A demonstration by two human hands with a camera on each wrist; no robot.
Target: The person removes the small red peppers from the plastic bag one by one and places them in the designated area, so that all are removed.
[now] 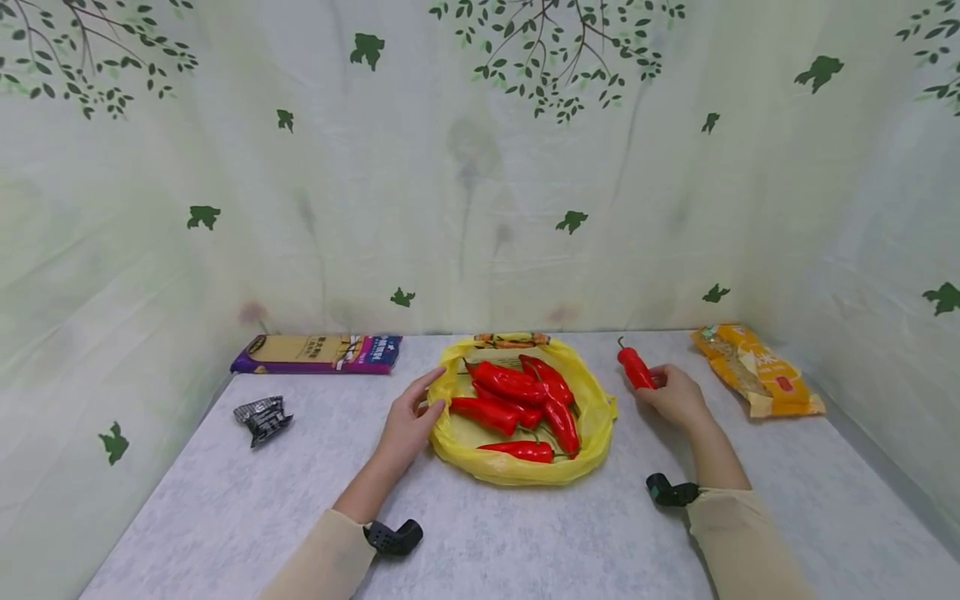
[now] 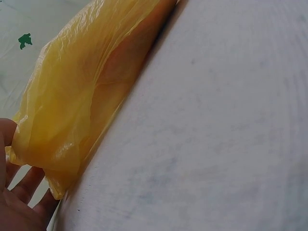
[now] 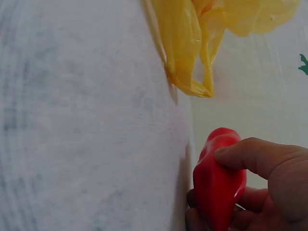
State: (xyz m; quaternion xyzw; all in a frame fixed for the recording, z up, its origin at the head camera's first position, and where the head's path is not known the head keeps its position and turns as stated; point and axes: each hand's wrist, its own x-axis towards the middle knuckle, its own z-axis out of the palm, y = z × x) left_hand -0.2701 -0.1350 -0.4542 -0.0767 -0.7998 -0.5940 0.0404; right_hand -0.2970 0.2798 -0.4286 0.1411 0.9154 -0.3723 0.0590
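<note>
A yellow plastic bag [image 1: 517,473] with its rim spread wide sits mid-table, holding several shiny red chili peppers [image 1: 510,383]. On its left side is my left hand [image 1: 408,421], thumb and spread, fairly straight fingers touching the bag's edge; the left wrist view shows the fingertips partly behind the yellow plastic [image 2: 72,110]. Right of the bag, my right hand [image 1: 677,398] grips one red chili pepper [image 1: 634,367] between thumb and fingers, its stem pointing away from me. In the right wrist view the thumb presses on the pepper's [image 3: 219,178] side, and other fingers wrap behind it.
A purple and tan packet [image 1: 318,354] lies at the back left, with a small crumpled black wrapper [image 1: 264,418] in front of it. An orange food bag [image 1: 757,371] lies at the back right. A leaf-printed curtain [image 1: 480,167] stands behind the table.
</note>
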